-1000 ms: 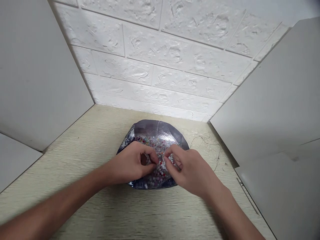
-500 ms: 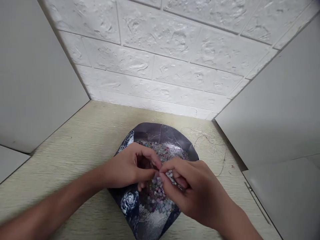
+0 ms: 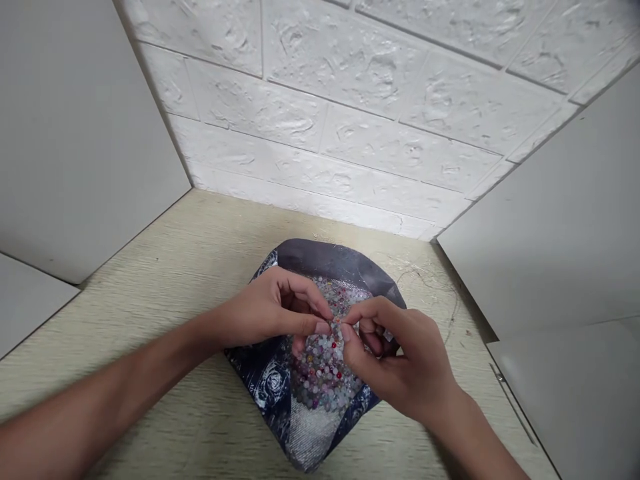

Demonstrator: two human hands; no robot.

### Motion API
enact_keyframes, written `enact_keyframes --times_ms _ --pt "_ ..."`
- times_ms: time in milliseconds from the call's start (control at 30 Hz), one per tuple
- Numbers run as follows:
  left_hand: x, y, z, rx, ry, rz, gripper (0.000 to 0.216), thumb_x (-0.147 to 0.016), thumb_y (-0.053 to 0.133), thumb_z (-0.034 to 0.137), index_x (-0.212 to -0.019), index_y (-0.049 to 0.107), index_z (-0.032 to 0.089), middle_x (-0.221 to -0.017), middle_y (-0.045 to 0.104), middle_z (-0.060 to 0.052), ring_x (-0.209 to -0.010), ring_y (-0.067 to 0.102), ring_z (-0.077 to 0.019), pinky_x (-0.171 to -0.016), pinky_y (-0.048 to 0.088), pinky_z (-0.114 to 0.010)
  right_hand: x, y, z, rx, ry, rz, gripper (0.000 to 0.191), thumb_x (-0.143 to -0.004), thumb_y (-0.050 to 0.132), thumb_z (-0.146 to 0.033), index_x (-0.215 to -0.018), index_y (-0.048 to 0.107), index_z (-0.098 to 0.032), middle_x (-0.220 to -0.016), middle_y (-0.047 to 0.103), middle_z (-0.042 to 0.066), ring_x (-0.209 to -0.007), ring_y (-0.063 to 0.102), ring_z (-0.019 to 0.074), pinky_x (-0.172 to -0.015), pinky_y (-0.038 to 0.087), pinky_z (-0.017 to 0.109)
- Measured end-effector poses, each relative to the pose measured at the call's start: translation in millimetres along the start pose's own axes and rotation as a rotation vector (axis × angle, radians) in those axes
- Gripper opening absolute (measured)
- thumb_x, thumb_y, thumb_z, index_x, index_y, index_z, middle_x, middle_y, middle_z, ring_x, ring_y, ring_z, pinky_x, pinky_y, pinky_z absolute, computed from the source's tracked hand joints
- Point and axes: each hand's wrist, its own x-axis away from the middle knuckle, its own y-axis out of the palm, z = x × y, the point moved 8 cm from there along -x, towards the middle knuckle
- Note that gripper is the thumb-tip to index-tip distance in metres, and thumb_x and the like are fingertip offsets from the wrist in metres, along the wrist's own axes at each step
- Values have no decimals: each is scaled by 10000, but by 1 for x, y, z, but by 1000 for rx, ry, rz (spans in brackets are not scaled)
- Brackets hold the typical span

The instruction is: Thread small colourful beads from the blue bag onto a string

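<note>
My left hand (image 3: 273, 310) hovers over a dark blue patterned pouch (image 3: 333, 255), its thumb and forefinger pinched together. Facing it from the right, my right hand (image 3: 410, 353) also pinches thumb and forefinger, a small gap from the left fingertips. Whatever is in either pinch is too small to make out. Beneath the fingers, the silvery inside of the pouch holds many small beads (image 3: 325, 373), mostly pale and translucent, with some red, purple and amber ones. The hands cover parts of the pouch's sides.
The pouch lies on a pale wood-grain surface (image 3: 190, 233). Thin tangled thread (image 3: 454, 303) lies to its right. A white brick-patterned wall (image 3: 300, 120) closes off the back, with white panels (image 3: 560, 253) on the right and at left.
My fingertips, which met over the beads, are now slightly apart. The camera view has shifted a little, so the pouch appears farther right.
</note>
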Motion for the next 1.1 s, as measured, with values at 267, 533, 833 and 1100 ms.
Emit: enact_keyframes --times_ms 267,533,833,1100 --pt "2 3 0 -59 24 -24 55 -750 702 132 -802 693 147 -500 644 27 -415 583 -65 -450 488 -131 3 5 2 -4 7 -38 57 -773 583 -134 -797 561 -181 -515 364 -107 -408 348 22 -418 309 146" --pt "2 4 1 -65 15 -25 70 -730 723 145 -791 690 142 -485 624 40 -421 563 -57 -440 489 -126 4 12 5 -15 15 -123 65 -783 581 -146 -814 566 -201 -510 320 -109 -423 331 35 -421 265 174" --pt "1 3 1 -108 -6 8 74 -731 725 176 -781 682 141 -477 604 41 -418 550 -60 -404 451 -119 4 13 7 4 8 -159 57 -862 569 -229 -833 590 -185 -511 364 -97 -431 325 42 -431 245 199" --pt "0 4 2 -123 28 22 79 -762 705 217 -796 687 147 -578 618 25 -490 553 -63 -453 470 -139 2 18 8 151 10 -235 206 -904 483 -230 -756 613 -170 -510 374 -64 -452 304 80 -454 215 253"
